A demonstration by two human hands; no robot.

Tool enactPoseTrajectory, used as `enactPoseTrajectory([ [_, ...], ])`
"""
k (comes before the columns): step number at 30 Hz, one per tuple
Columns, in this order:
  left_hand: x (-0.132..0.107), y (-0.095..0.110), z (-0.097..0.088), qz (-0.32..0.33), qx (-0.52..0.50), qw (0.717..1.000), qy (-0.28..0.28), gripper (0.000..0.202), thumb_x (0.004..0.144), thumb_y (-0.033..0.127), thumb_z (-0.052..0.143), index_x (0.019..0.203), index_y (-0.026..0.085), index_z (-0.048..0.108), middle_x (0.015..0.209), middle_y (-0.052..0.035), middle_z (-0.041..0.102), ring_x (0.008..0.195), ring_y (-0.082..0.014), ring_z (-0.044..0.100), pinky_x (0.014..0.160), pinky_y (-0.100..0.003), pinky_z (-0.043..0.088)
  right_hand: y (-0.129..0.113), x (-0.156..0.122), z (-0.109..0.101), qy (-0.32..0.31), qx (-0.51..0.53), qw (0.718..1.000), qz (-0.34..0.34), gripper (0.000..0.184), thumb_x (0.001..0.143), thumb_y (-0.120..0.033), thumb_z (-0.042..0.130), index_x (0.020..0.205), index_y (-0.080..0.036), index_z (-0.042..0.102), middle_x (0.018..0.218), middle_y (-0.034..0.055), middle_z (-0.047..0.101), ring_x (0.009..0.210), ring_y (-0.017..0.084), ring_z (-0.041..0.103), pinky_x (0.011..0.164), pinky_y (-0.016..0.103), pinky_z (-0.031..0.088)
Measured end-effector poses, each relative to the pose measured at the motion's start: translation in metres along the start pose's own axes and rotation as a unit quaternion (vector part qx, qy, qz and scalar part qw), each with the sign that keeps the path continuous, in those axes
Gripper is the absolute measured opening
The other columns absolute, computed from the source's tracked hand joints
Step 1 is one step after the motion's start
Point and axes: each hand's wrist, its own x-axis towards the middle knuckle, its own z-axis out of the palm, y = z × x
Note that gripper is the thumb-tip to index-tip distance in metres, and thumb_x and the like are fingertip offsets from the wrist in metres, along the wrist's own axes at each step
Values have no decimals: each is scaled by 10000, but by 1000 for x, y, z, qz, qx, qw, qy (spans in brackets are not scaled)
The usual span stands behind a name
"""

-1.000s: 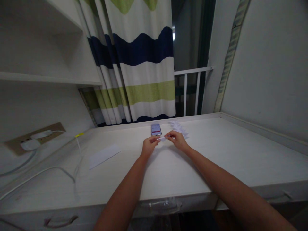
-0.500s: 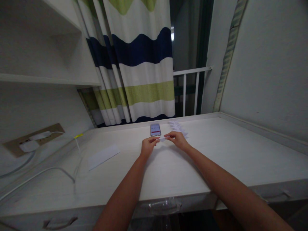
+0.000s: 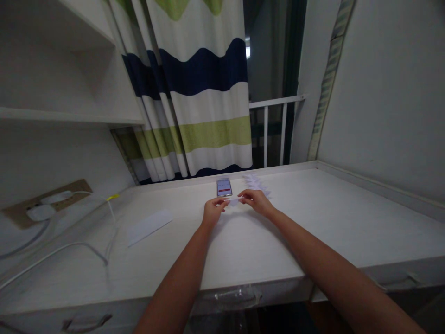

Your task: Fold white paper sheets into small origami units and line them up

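A small white piece of paper [image 3: 234, 202] is held between my two hands, just above the desk. My left hand [image 3: 212, 211] is closed, pinching its left end with thumb and fingers. At the right end my right hand [image 3: 256, 202] grips the paper in the same way. Right behind my hands lies a phone [image 3: 224, 187] with its screen lit. Several pointed folded white papers [image 3: 255, 182] lie in a row beyond my right hand, which partly covers them. Off to the left a flat sheet of white paper [image 3: 149, 226] rests on the desk.
The white desk [image 3: 333, 218] has a raised rim along the back and right. White cables [image 3: 83, 243] run across its left side from a plugged-in charger [image 3: 41, 212]. A striped curtain [image 3: 208, 106] hangs behind the desk, and a shelf [image 3: 69, 116] juts out at upper left.
The paper between my hands has tilted so that more of its face shows. Both hands keep their grip in nearly the same place, and the view has shifted slightly.
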Motion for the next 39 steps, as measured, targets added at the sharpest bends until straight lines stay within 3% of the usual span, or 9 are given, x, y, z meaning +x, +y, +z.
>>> enactPoseTrajectory([
  [8,2,-5,-1,28,3,1000,2,168,589,286,617,635,124,619,702,-33,586,637,-120,524,485,-202,463,-3,-1,-3,-28,-15,999,-9,143,726,-231,537,731,-144,650,607,17,636,546,110,551,532,197,375],
  [13,1,-7,3,-27,-81,993,-78,279,547,318,665,741,135,582,693,-18,598,639,-117,560,572,-253,493,-5,-2,-1,-44,1,999,-14,152,737,-232,514,713,-148,638,587,11,624,532,101,547,531,194,378],
  [17,-1,-10,5,-67,-69,988,-123,342,520,327,699,763,108,598,655,-54,632,619,-140,591,592,-267,486,-5,-3,0,-65,25,998,-3,160,737,-250,510,709,-150,631,593,11,627,541,104,556,530,194,388],
  [22,1,-13,4,-64,-65,990,-107,320,515,355,700,681,99,604,603,-57,638,575,-140,593,592,-269,481,-4,-4,2,-73,62,995,6,181,740,-276,506,801,-145,615,630,21,636,571,111,574,554,203,409],
  [26,1,-11,5,-68,-71,989,-109,344,493,368,710,675,98,599,583,-55,633,543,-142,592,551,-261,475,-4,-4,1,-79,58,995,-5,164,745,-260,491,718,-143,602,611,19,623,559,106,564,549,200,405],
  [39,-1,-13,5,-97,-60,986,-123,400,512,378,704,788,97,629,616,-73,647,517,-154,601,462,-233,446,-7,-6,4,-78,25,997,-13,157,759,-200,456,822,-154,592,585,3,601,526,91,539,523,186,381],
])
